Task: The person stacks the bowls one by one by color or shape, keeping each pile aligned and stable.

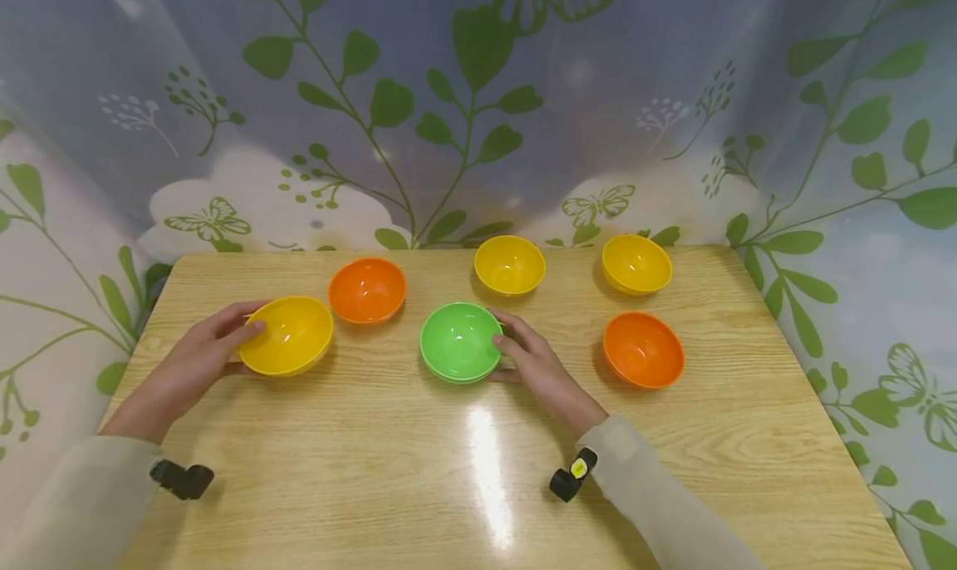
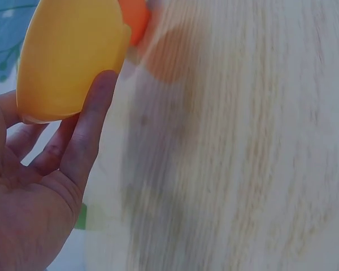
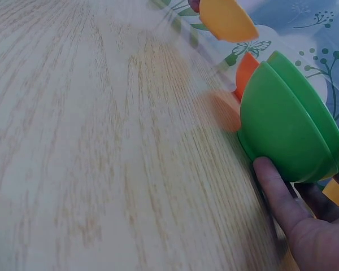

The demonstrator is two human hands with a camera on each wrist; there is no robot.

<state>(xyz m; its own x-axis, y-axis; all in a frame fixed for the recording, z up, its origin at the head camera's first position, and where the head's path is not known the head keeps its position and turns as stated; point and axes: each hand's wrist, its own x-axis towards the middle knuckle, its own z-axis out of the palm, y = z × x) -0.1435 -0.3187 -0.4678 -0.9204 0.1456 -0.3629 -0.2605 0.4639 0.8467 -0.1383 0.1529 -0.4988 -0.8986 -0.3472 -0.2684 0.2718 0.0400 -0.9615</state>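
Yellow, orange and green plastic bowls lie spread over the pale wood-grain bench (image 1: 478,487) before me. I count three yellow ones, two orange ones, and a green stack that the right wrist view shows as two nested shells.

My left hand (image 1: 196,362) holds the round yellow plastic bowl (image 1: 288,335) at about nine o'clock on the bench, with my fingers along its outer wall and my thumb at the rim. In the left wrist view the same bowl (image 2: 68,56) sits against my fingertips (image 2: 96,107), and the fingers look only slightly bent.

My right hand (image 1: 540,370) rests on the nested green plastic bowls (image 1: 459,341) near the centre of the bench. My fingers curl over the rim at their three o'clock side. From the right wrist the green bowls (image 3: 288,124) stand tilted in the frame, and my thumb (image 3: 277,195) presses against the underside.

One glossy orange plastic bowl (image 1: 367,291) sits at eleven o'clock, just beside the yellow one I hold. A small yellow plastic bowl (image 1: 509,264) stands at twelve o'clock, and another yellow plastic bowl (image 1: 636,263) at one o'clock. The second orange plastic bowl (image 1: 643,350) lies at three o'clock, apart from my right hand.

A curtain printed with green leaves and butterflies (image 1: 478,96) hangs all round the bench.
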